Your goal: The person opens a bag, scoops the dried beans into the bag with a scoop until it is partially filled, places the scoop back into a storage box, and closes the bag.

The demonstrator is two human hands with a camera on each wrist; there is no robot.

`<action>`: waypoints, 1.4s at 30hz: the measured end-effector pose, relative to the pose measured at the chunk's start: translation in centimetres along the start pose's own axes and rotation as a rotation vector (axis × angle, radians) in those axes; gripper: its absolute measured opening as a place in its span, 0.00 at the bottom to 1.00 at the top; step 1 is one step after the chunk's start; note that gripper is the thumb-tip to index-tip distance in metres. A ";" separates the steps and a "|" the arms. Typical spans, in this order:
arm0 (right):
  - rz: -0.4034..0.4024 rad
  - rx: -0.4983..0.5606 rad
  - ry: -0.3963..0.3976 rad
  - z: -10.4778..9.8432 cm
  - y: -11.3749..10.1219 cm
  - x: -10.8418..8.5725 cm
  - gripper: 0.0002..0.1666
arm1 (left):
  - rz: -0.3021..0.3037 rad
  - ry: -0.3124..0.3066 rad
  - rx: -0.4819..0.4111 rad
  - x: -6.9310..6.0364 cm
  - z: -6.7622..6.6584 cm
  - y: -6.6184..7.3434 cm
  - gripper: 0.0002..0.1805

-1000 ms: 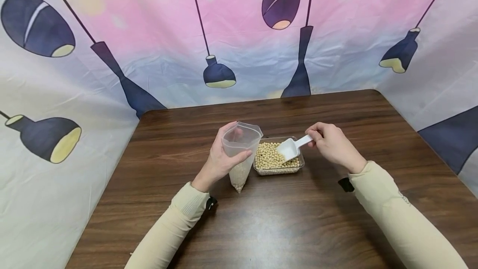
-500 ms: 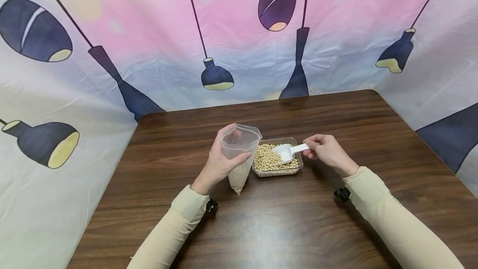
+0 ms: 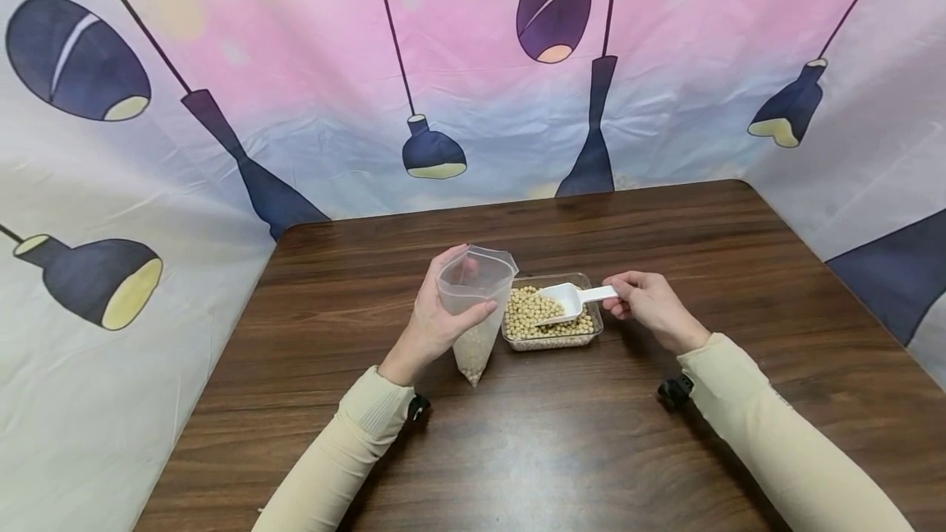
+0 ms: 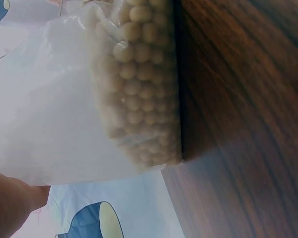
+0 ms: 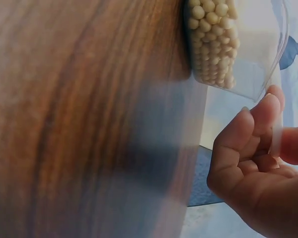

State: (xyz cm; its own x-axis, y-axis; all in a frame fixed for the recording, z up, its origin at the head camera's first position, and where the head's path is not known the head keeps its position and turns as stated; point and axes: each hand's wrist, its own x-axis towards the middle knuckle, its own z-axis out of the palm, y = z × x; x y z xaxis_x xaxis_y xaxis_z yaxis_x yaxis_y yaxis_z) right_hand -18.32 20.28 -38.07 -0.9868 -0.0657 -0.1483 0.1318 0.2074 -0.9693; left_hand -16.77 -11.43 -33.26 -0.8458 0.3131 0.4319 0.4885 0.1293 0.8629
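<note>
My left hand (image 3: pixel 431 314) holds up a clear plastic bag (image 3: pixel 480 279), its mouth open and some soybeans in its pointed bottom. In the left wrist view the bag (image 4: pixel 54 99) fills much of the frame, with a thumb at its edge. Close to its right stands a clear plastic box (image 3: pixel 554 343) full of soybeans (image 3: pixel 523 314). A white scoop (image 3: pixel 571 300) lies tilted in the box, its front edge among the beans. My right hand (image 3: pixel 650 312) pinches the handle's end, and in the right wrist view the curled fingers (image 5: pixel 233 134) are just beside the box corner.
All of this is on a dark brown wooden table (image 3: pixel 517 442). Behind it and at both sides hangs a cloth (image 3: pixel 332 130) printed with lamps. A black strap piece (image 3: pixel 674 392) shows under the right cuff.
The right hand has come down and slightly nearer; the scoop has gone lower and to the left into the beans, and beans now lie over its front. The left hand and bag have hardly moved.
</note>
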 end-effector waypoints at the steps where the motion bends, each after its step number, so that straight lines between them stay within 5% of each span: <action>1: 0.006 0.009 -0.001 -0.1 0.1 0.0 0.20 | -0.003 0.000 -0.003 0.0 0.0 0.0 0.42; 9: -0.025 0.088 -0.003 -0.8 0.4 -0.1 0.21 | -0.002 -0.003 -0.010 -0.1 0.1 -0.1 0.42; 17: -0.076 0.134 0.080 -1.9 -1.2 -0.9 0.24 | 0.014 -0.003 -0.008 0.0 0.1 0.0 0.42; 28: -0.195 0.413 0.110 -1.8 -5.0 -2.3 0.21 | 0.040 -0.003 0.013 0.0 0.0 -0.2 0.41; 33: -0.263 0.444 0.084 -0.9 -6.6 -2.8 0.15 | 0.034 -0.002 0.010 0.0 0.0 -0.1 0.41; 42: -0.354 0.349 0.086 1.4 -8.3 -3.8 0.13 | 0.017 -0.014 0.007 0.0 0.1 -0.1 0.41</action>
State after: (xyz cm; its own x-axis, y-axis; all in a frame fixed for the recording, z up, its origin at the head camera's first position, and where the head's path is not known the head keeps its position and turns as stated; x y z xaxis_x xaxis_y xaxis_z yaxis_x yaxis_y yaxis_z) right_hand -15.58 17.39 -29.71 -0.9789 0.0107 0.2040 -0.2032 -0.1523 -0.9672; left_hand -16.78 -11.38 -33.40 -0.8345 0.3281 0.4428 0.5042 0.1304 0.8537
